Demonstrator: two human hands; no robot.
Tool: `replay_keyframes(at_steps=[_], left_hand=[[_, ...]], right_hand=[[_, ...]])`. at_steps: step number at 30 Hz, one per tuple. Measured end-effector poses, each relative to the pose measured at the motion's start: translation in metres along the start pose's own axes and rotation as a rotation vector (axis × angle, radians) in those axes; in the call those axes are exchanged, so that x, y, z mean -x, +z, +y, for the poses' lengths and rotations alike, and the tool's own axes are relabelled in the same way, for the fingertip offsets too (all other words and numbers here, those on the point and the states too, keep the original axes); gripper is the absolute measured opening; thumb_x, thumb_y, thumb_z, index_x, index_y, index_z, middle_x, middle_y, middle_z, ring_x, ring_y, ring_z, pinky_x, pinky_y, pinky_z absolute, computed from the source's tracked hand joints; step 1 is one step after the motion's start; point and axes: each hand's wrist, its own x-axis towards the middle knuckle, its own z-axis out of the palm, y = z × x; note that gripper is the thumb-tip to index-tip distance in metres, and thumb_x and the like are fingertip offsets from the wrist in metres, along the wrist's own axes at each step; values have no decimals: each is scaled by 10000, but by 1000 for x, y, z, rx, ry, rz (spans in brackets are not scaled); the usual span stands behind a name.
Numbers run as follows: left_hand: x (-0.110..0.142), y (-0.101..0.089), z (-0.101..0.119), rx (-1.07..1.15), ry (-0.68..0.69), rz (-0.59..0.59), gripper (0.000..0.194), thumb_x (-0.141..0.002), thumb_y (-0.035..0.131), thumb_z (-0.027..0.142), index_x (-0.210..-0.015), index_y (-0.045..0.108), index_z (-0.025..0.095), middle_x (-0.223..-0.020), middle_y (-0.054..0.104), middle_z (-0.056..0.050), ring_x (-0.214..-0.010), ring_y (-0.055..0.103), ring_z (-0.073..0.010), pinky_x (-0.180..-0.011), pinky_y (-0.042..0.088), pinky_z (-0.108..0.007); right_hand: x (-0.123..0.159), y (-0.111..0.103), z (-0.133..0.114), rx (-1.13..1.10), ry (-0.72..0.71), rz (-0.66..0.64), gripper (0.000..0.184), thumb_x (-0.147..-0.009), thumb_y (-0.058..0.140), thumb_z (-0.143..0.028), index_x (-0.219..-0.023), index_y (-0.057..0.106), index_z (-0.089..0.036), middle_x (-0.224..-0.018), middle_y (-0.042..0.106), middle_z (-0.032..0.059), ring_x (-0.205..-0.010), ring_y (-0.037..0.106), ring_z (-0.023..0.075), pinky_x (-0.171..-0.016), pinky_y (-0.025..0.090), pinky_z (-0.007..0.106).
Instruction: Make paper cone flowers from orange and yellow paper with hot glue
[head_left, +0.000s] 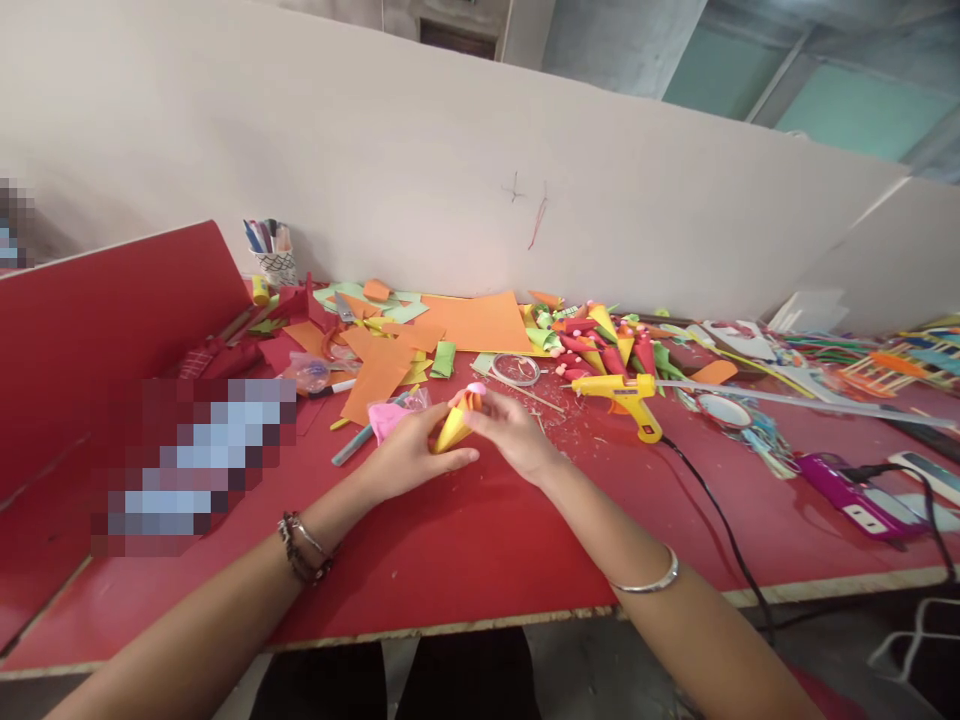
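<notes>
A small yellow paper cone (452, 430) with an orange piece and a pink tip at its top is between my hands, above the red table. My left hand (411, 452) is closed around the cone from the left, thumb pointing right below it. From the other side, the fingers of my right hand (516, 432) pinch the cone's top edge by the orange part. Pink material (385, 420) with clear plastic lies just behind my left hand. A yellow glue gun (626, 398) rests on its side to the right of my right hand.
Orange paper sheets (480, 322) and coloured scraps cover the back. Several finished-looking paper cones (600, 345) are heaped behind the glue gun. A roll of clear tape (516, 370), a pen cup (273, 262) and a purple power strip (859, 500) with black cords are around.
</notes>
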Motion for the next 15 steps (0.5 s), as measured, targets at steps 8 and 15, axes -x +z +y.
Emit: replay_keyframes(at_steps=[8, 15], left_hand=[[-1, -18, -21, -658, 12, 393, 517, -697, 540, 472, -1114, 442, 182, -1152, 439, -125, -1060, 416, -277, -878, 332, -396], [2, -20, -39, -789, -254, 177, 506, -677, 508, 552, -1029, 514, 189, -1020, 553, -112, -997, 466, -288, -826, 304, -427]], right_hand=[[-10, -23, 7, 35, 147, 273, 419, -669, 591, -443, -1014, 519, -217, -865, 532, 13, -702, 519, 110, -559, 423, 212], [-3, -20, 12, 561, 192, 239, 551, -678, 571, -467, -1155, 413, -240, -801, 575, 11, -727, 559, 154, -692, 408, 307]])
